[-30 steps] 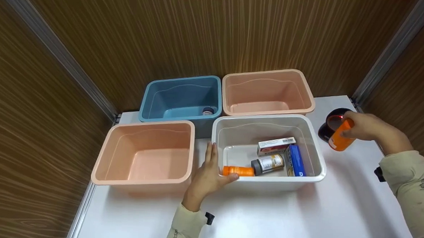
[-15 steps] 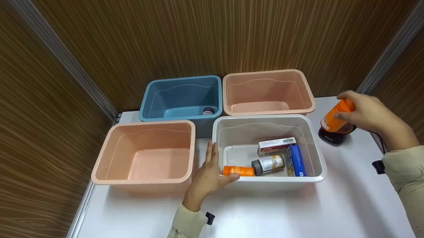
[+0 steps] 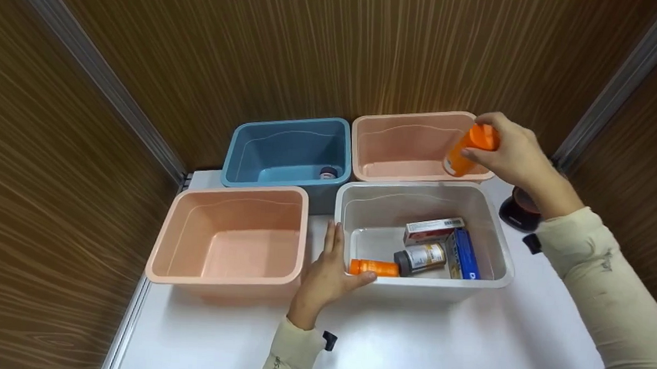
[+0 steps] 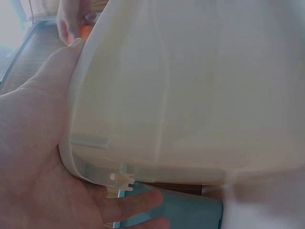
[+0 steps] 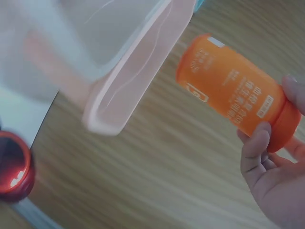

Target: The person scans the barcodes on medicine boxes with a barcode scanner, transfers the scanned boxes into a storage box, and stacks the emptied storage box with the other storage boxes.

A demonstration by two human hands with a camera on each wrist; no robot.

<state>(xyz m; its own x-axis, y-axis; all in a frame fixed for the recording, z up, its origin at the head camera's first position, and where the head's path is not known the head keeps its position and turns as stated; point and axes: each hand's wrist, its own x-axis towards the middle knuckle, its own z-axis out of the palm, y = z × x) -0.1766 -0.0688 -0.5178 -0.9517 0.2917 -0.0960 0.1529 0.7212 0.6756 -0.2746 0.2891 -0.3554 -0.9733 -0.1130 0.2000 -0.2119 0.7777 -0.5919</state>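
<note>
My right hand grips an orange pill bottle by its capped end, tilted over the right part of the far pink bin. White printing shows on the bottle in the right wrist view. At the front left corner of the white bin, my left hand rests with fingers straight along the outer wall and thumb at the front rim. Inside that bin lie another orange bottle, a dark-capped bottle, a white-and-red box and a blue box.
The far pink bin stands behind the white one. A blue bin holding a small dark-capped jar is beside it. Another pink bin sits front left. At right is a black scanner-like device, glowing red in the right wrist view.
My right hand has lifted the orange bottle from in front of the black device, up and left to the far pink bin. The left hand stays on the white bin.
</note>
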